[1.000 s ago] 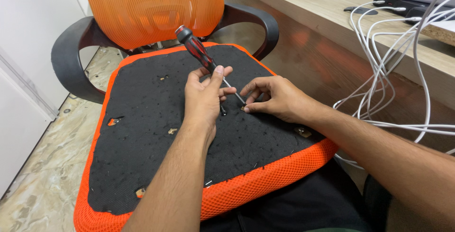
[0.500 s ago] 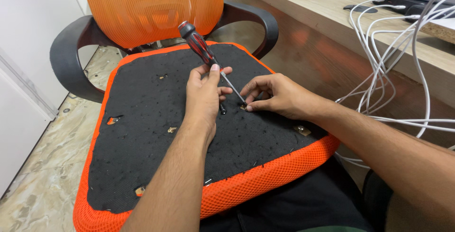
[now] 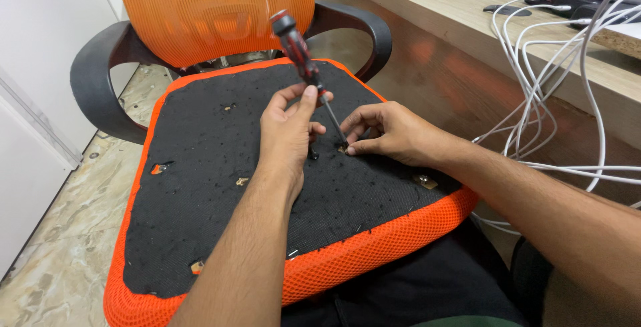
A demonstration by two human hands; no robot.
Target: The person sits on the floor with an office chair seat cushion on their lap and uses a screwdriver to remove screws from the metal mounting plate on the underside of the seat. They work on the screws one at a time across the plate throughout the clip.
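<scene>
An upturned seat cushion, black underneath with an orange mesh rim, lies across the person's lap and serves as the landmark here. Near the middle of its black underside, the left hand holds a screwdriver with a red and black handle; the fingers are wrapped around the lower end of the handle, a narrow grip closed on the tool. The screwdriver leans, its handle tipped up and away toward the far edge of the cushion, its metal shaft running down to a point just right of the cushion's centre.

The right hand rests on the cushion at that same point, fingertips pinched together around the tip of the shaft. Whether it holds a screw there I cannot tell, as the fingers hide the spot. A small dark screw or hole sits just left of the tip, between the two hands.

Small metal fittings dot the black underside: one near the left edge, one near the right edge.

Beyond the cushion's far edge stands an office chair with an orange mesh back and black armrests. To the right of the cushion a wooden surface carries white cables that hang over its side.
</scene>
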